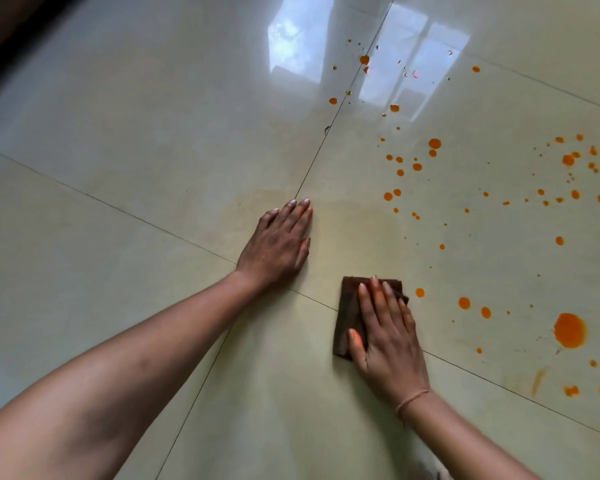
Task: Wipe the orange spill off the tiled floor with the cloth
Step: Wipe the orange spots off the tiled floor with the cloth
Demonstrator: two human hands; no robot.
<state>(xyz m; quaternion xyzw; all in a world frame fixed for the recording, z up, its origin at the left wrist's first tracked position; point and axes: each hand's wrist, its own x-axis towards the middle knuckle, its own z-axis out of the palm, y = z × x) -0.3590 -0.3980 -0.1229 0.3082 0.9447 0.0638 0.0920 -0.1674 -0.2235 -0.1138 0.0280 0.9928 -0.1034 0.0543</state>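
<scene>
Nearest the viewer, the right hand is lying palm-down with fingers spread flat on a folded dark brown cloth, pressing it against the glossy tiled floor rather than grasping it; the flat palm is spreading pressure over the whole pad, which suits a sliding wipe. A thin thread bracelet is circling that wrist.

At about 10 o'clock from the cloth, the left hand is resting open and empty on the tile, fingers extended beside a grout line, apparently serving as a brace for the person's leaning weight.

The cloth is sitting just left of the orange spill, not on it. The closest small drops are lying just beside its edge at 3 o'clock, and the largest orange blot is lying farther along the same bearing. A faint yellowish film at 12 o'clock suggests that patch has already been wiped.

Farther out, scattered orange droplets are running from 1 to 2 o'clock, reaching the bright window reflection at the far end. Most of the spill appears to remain; the next pass probably calls for a sweep rightward.
</scene>
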